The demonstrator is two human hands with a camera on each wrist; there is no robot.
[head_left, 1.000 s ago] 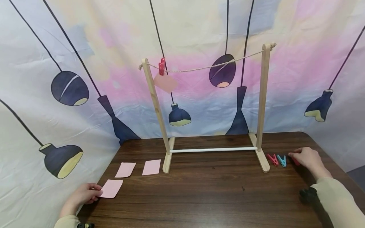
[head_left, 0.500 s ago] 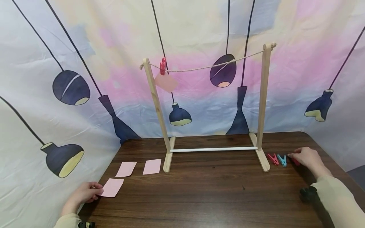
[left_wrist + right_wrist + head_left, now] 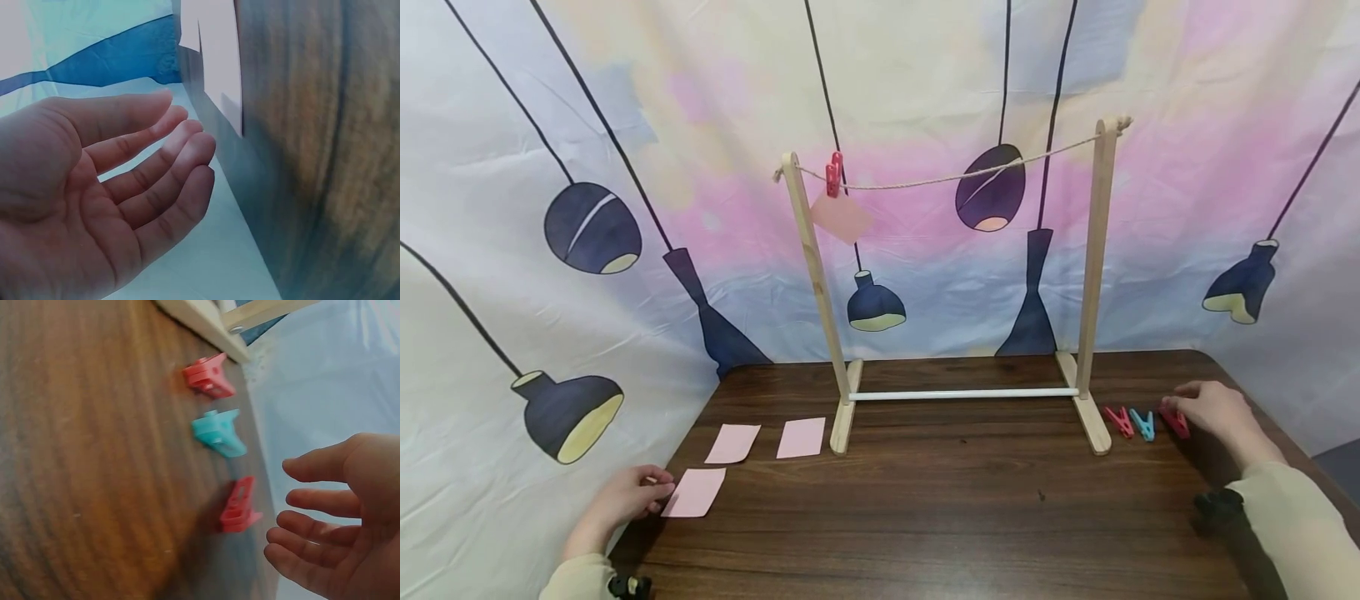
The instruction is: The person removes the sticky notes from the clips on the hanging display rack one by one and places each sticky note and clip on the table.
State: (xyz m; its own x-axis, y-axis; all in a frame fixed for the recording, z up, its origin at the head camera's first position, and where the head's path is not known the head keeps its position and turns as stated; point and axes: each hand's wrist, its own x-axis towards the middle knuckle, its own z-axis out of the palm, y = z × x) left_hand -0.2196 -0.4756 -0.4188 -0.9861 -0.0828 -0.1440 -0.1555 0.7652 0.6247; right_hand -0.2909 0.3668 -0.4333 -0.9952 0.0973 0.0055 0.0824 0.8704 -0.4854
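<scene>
My left hand (image 3: 625,500) hovers by the left corner of the nearest pink paper square (image 3: 696,493). Nothing is held in its loosely bent fingers (image 3: 181,181), and the left wrist view shows a gap between them and the paper (image 3: 222,69). At the table's right side, my right hand (image 3: 1217,412) is beside a red clothespin (image 3: 1175,421). Its fingers (image 3: 312,531) are parted and hold nothing in the right wrist view, with the red clothespin (image 3: 239,509) just off the fingertips. A blue clothespin (image 3: 1143,425) and another red clothespin (image 3: 1119,422) lie to its left.
A wooden frame (image 3: 1096,258) carries a rope (image 3: 917,183) across its top. From the rope's left end a red clothespin (image 3: 833,175) holds a pink paper (image 3: 842,217). Two more pink squares, one left (image 3: 733,443) and one right (image 3: 801,437), lie on the brown table (image 3: 955,517).
My left fingers have come away from the paper's corner. My right hand has drawn back a little, so more of the red clothespin beside it shows. The head view has shifted slightly.
</scene>
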